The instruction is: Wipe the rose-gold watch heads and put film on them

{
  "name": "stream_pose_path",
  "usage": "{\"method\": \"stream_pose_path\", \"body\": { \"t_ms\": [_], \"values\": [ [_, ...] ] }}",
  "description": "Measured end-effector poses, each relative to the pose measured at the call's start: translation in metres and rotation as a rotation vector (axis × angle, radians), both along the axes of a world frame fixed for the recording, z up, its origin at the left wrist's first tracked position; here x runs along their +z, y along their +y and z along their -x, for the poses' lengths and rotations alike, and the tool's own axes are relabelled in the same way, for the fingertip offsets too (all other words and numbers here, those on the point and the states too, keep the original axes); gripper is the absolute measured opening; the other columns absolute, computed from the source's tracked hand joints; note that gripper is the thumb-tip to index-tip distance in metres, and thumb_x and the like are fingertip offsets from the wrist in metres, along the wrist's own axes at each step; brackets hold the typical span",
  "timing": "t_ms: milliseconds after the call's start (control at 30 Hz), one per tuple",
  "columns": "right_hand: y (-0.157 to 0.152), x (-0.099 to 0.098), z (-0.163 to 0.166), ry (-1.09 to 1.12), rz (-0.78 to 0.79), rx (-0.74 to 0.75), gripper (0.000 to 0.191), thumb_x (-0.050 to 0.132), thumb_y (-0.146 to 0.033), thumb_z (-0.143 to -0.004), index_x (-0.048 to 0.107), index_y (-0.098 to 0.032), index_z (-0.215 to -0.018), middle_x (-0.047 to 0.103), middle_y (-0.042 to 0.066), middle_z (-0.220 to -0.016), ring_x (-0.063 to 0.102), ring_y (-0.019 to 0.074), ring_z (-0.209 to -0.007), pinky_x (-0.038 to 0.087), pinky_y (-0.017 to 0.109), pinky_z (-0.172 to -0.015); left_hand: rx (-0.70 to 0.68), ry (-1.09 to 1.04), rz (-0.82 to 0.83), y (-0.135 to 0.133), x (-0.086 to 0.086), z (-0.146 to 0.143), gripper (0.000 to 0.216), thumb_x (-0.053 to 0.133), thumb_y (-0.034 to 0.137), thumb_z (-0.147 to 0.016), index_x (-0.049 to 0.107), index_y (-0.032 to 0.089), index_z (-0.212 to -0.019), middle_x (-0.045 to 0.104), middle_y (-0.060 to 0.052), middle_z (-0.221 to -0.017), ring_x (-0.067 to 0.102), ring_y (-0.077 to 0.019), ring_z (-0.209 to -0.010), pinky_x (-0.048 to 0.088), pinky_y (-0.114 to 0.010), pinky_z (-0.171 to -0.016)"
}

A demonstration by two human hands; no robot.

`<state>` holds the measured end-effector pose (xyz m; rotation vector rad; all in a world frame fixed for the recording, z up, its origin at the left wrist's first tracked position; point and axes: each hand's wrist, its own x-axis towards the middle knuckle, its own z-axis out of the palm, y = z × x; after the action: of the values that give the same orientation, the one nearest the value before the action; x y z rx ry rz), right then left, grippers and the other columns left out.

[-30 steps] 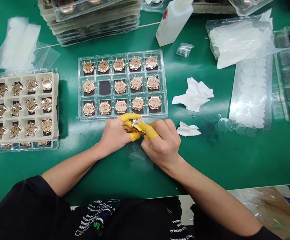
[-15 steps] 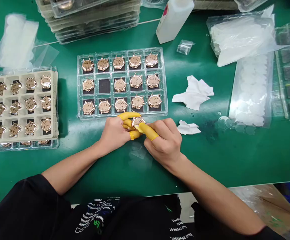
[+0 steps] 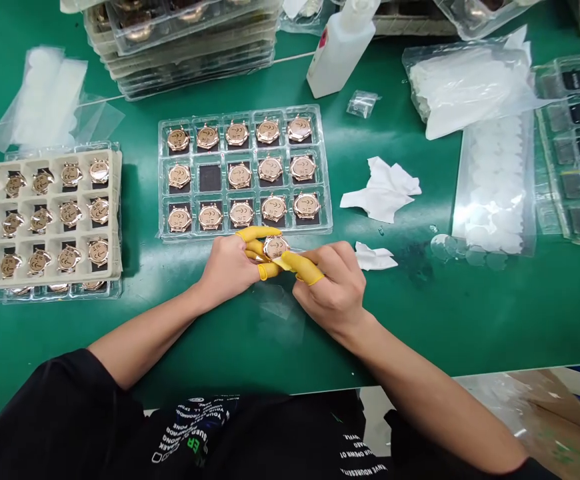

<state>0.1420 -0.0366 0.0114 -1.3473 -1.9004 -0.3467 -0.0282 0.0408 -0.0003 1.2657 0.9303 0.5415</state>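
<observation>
My left hand point(image 3: 235, 267), in yellow finger cots, is closed around the edge of a rose-gold watch case point(image 3: 276, 247). The case's engraved back faces up. My right hand point(image 3: 331, 283) is pinched at the case's lower right edge, a yellow cot on its index finger. Something small and pale shows at that fingertip, too small to make out. Just beyond my hands lies a clear plastic tray point(image 3: 324, 167) of similar watch cases, each on a dark pad. One compartment in its middle row shows only the black pad point(image 3: 210, 178).
A beige tray point(image 3: 117, 220) of watch cases sits on the left, stacked on a clear one. Trays point(image 3: 195, 70) are piled at the back beside a white bottle point(image 3: 337, 57). To the right lie crumpled white wipes point(image 3: 383, 190), a bag of white sheets point(image 3: 463, 87) and clear round films point(image 3: 495, 187).
My right fingertips have shifted slightly right and down, so more of the case back shows. My left hand still grips the watch case. The whole view has shifted a little.
</observation>
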Motion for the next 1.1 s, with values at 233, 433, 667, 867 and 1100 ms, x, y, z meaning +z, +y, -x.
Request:
{"method": "stream_pose_path", "body": {
  "t_ms": [233, 433, 667, 867, 1100],
  "values": [
    [0.0, -0.008, 0.002, 0.032, 0.068, 0.053, 0.029, 0.055, 0.005, -0.084, 0.061, -0.024, -0.083, 0.058, 0.001, -0.073, 0.042, 0.0156, -0.068, 0.036, 0.033, -0.063, 0.002, -0.013, -0.037, 0.0, -0.002, 0.001, 0.057, 0.087, 0.019, -0.067, 0.078, 0.016, -0.123, 0.083, -0.004, -0.091, 0.076, -0.0149, -0.077, 0.063, -0.024, -0.071],
    [0.001, 0.003, -0.026, 0.55, 0.262, -0.172, 0.004, 0.064, -0.021, -0.093, 0.064, -0.024, -0.09, 0.053, 0.0, -0.074, 0.048, 0.0143, -0.063, 0.037, 0.031, -0.058, 0.014, 0.006, -0.005, 0.0, 0.001, -0.001, 0.056, 0.092, 0.025, -0.069, 0.078, 0.018, -0.123, 0.084, -0.005, -0.093, 0.082, -0.0196, -0.084, 0.069, -0.03, -0.082],
    [0.005, -0.014, -0.002, 0.443, 0.432, -0.028, 0.015, 0.056, -0.018, -0.086, 0.056, -0.023, -0.1, 0.067, 0.008, -0.1, 0.064, 0.0216, -0.086, 0.05, 0.035, -0.072, 0.013, -0.04, 0.034, 0.0, 0.001, -0.001, 0.058, 0.09, 0.022, -0.068, 0.077, 0.017, -0.124, 0.082, -0.002, -0.088, 0.08, -0.0166, -0.08, 0.069, -0.026, -0.077],
    [0.0, -0.016, -0.008, 0.433, 0.492, -0.245, 0.006, 0.059, -0.022, -0.089, 0.056, -0.024, -0.094, 0.063, 0.005, -0.08, 0.056, 0.0197, -0.068, 0.04, 0.033, -0.059, -0.024, -0.017, 0.026, -0.001, -0.001, -0.001, 0.055, 0.09, 0.022, -0.07, 0.078, 0.018, -0.124, 0.083, -0.003, -0.092, 0.081, -0.0179, -0.083, 0.069, -0.028, -0.08],
    [-0.008, 0.011, -0.047, 0.299, 0.386, -0.326, 0.03, 0.074, -0.035, -0.088, 0.066, -0.027, -0.115, 0.073, 0.013, -0.111, 0.064, 0.031, -0.097, 0.047, 0.045, -0.078, -0.001, -0.007, -0.028, -0.003, -0.001, -0.001, 0.056, 0.091, 0.026, -0.071, 0.078, 0.021, -0.125, 0.085, -0.003, -0.095, 0.083, -0.0201, -0.086, 0.071, -0.033, -0.085]
  ]
}}
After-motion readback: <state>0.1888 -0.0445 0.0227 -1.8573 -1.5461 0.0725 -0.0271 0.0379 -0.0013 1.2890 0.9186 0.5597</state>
